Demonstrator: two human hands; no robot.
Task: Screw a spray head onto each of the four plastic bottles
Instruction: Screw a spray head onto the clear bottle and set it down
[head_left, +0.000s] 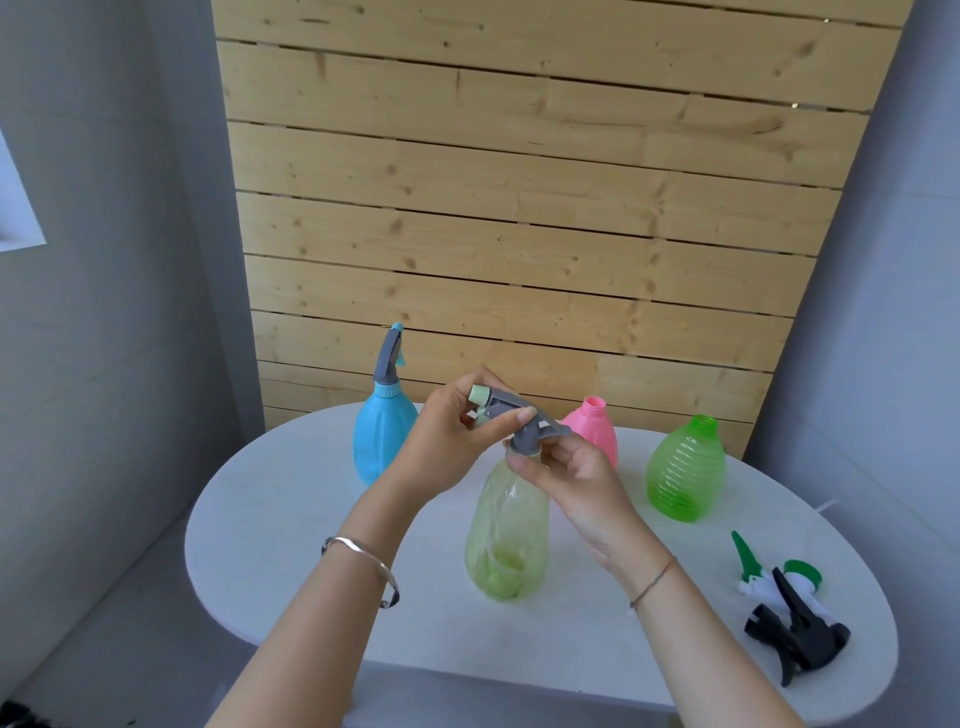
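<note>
Gripping grey spray head (511, 413), left hand (457, 447), right hand (576, 483) pinching collar

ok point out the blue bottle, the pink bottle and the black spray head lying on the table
blue bottle (383, 441): head view, on the middle of its body.
pink bottle (597, 428): head view, on its shoulder below the open neck.
black spray head (810, 636): head view, on its dark body near the right table edge.

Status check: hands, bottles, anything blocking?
Left hand on grey spray head, right hand at collar of yellow-green bottle. Blue bottle capped. Pink bottle, green bottle open. Nothing blocking.
</note>
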